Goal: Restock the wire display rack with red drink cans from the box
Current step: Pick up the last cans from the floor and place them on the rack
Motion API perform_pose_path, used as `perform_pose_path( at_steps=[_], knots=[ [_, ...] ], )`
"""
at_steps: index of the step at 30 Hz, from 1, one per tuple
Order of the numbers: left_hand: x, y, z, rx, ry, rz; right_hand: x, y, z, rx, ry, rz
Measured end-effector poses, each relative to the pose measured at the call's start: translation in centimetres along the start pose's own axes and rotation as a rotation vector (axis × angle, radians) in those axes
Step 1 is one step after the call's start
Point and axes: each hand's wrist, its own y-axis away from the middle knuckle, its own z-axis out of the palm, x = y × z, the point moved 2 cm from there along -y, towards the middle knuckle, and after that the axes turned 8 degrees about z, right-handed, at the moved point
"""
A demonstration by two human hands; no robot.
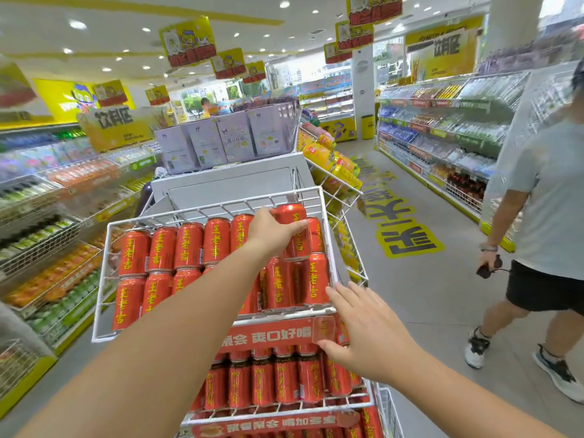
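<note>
Along the left aisle run shelves [47, 216] packed with orange and green drinks. Right of them stands the white wire display rack [100, 279]. Its top basket holds two rows of red cans [189, 245] with yellow lettering, packed side by side. The person's left arm reaches across these rows to the far right corner of the basket. There the left hand [271, 229] grips one red can [292, 213], with fingers curled round its side. That can sits higher than the back row beside it, close under the rear rim wire.

Below the basket front hangs a red banner [268, 335], and under it a lower tier of cans [262, 377] stands upright. The right hand [363, 324] is at the basket's front right corner, its fingers spread and straight and holding nothing. Its thumb lies beside a clear tag holder [324, 328] on the banner, though contact cannot be told.

Further right, a side rack of yellow bottles [341, 165] slopes toward the grey floor [426, 295]. A passer-by [543, 197] in a pale shirt and black shorts walks there.
</note>
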Motion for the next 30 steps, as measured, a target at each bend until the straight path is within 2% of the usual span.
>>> perform_pose_path(
  at_steps=[9,15,26,30],
  knots=[
    [1.5,-2.9,3.3,-0.041,-0.118,0.004,4.0,0.0,-0.7,0.01,-0.07,-0.005],
    [1.3,-2.8,5.2,0.006,-0.202,0.044,5.7,-0.8,-1.2,0.016,-0.1,-0.012],
    [1.8,-3.0,5.8,-0.02,-0.565,0.069,6.0,-2.0,-1.0,0.025,-0.171,-0.044],
    [1.5,-3.4,5.8,-0.045,-0.608,0.08,5.9,-2.2,-1.2,0.017,-0.178,-0.045]
  ],
)
